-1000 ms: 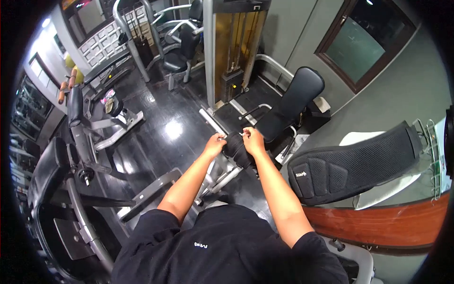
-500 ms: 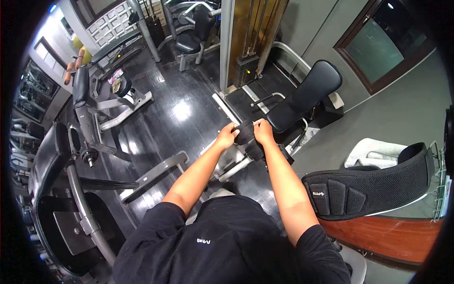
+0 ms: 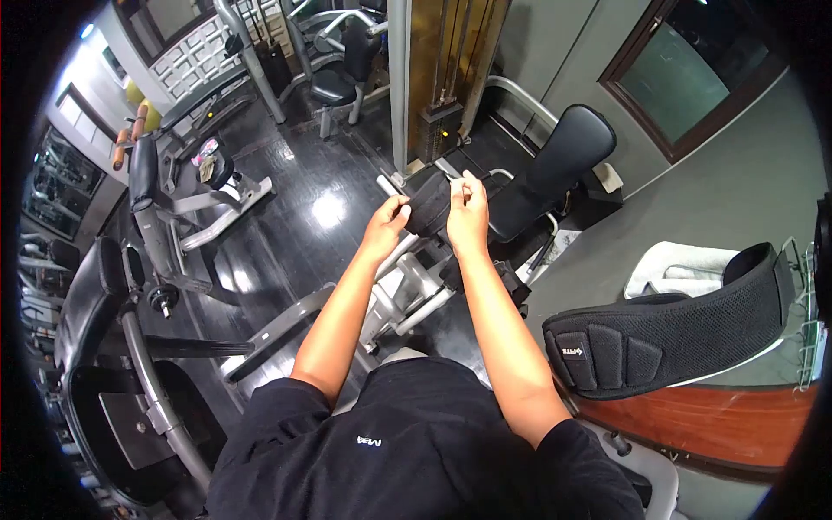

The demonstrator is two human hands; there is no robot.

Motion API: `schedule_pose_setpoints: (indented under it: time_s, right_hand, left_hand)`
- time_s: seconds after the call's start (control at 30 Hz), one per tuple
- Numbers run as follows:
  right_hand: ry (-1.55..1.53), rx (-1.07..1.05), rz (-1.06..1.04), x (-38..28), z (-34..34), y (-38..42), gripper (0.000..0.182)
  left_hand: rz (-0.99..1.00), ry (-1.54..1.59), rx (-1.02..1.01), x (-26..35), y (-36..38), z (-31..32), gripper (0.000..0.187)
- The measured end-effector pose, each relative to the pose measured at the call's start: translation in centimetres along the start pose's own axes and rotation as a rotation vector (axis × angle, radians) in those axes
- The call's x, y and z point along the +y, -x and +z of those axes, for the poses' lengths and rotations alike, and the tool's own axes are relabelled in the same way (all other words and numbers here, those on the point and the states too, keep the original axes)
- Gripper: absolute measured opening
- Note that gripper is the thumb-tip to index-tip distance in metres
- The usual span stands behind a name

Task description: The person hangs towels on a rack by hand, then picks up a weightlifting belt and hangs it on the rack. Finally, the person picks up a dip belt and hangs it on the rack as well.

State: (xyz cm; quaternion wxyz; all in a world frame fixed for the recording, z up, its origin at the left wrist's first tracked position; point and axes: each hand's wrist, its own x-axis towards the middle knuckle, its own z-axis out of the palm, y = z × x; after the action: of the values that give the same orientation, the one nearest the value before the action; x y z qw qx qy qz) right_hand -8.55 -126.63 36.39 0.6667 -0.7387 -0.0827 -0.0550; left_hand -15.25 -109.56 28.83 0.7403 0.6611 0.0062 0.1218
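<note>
Both the left hand (image 3: 386,224) and right hand (image 3: 468,215) pinch a small black fabric wrap (image 3: 430,206) stretched between them, seemingly mid-handling, with the black mesh padded belt (image 3: 667,334) untouched well off to the right.

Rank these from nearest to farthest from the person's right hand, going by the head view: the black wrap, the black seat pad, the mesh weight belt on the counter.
1. Black wrap: held between the right hand and the left hand.
2. Black seat pad: just beyond the hand, to its right.
3. Mesh weight belt: far right, lying on the counter.
</note>
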Motion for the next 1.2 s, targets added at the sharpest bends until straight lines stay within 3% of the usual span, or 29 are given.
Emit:
schedule_pose_setpoints:
  time_s: [0.1, 0.17, 0.3, 0.57, 0.7, 0.8, 0.83, 0.93, 0.97, 1.07, 1.1, 1.13, 1.2]
  right_hand:
    - [0.008, 0.043, -0.226, -5.0, -0.3, 1.2, 0.021]
    - [-0.183, 0.021, -0.280, -8.3, -0.8, 2.2, 0.016]
    - [-0.379, -0.016, -0.427, -14.0, -2.8, 4.3, 0.008]
    - [-0.427, 0.033, -0.504, -22.1, -8.4, 6.7, 0.014]
    - [-0.313, 0.157, -0.608, -26.1, -12.2, 7.5, 0.018]
    - [-0.260, 0.213, -0.676, -28.0, -15.4, 8.2, 0.024]
    - [-0.279, 0.221, -0.683, -28.2, -16.4, 8.6, 0.028]
    - [-0.257, 0.214, -0.718, -29.5, -19.3, 10.3, 0.028]
    - [-0.268, 0.206, -0.702, -29.9, -20.1, 11.1, 0.028]
    - [-0.327, 0.154, -0.743, -30.6, -22.8, 13.0, 0.026]
    - [-0.315, 0.174, -0.757, -30.9, -23.8, 13.7, 0.025]
    - [-0.304, 0.194, -0.771, -31.1, -24.8, 14.4, 0.024]
    - [-0.290, 0.259, -0.796, -31.5, -26.9, 15.4, 0.022]
  left_hand:
    - [0.016, -0.012, -0.072, 4.3, 0.8, 0.8, 0.031]
    - [0.049, 0.058, -0.123, 9.8, 1.7, 2.7, 0.045]
    - [0.164, 0.082, -0.256, 15.0, 2.2, 4.2, 0.051]
    - [0.140, 0.258, -0.431, 21.9, 2.1, 8.4, 0.043]
    - [0.218, 0.175, -0.559, 24.6, 2.7, 10.3, 0.045]
    - [0.130, 0.155, -0.600, 25.6, 3.8, 11.5, 0.029]
    - [0.386, 0.088, -0.629, 25.4, 3.2, 12.4, 0.020]
    - [0.764, 0.006, -0.537, 26.1, 3.7, 15.3, 0.031]
    - [0.749, -0.050, -0.517, 26.7, 4.5, 16.1, 0.039]
    - [0.700, 0.150, -0.589, 28.6, 5.9, 20.1, 0.040]
    - [0.535, 0.238, -0.624, 29.3, 7.4, 21.0, 0.038]
    - [0.537, 0.319, -0.699, 29.7, 8.0, 22.0, 0.035]
    - [0.626, 0.127, -0.775, 30.8, 9.2, 23.4, 0.034]
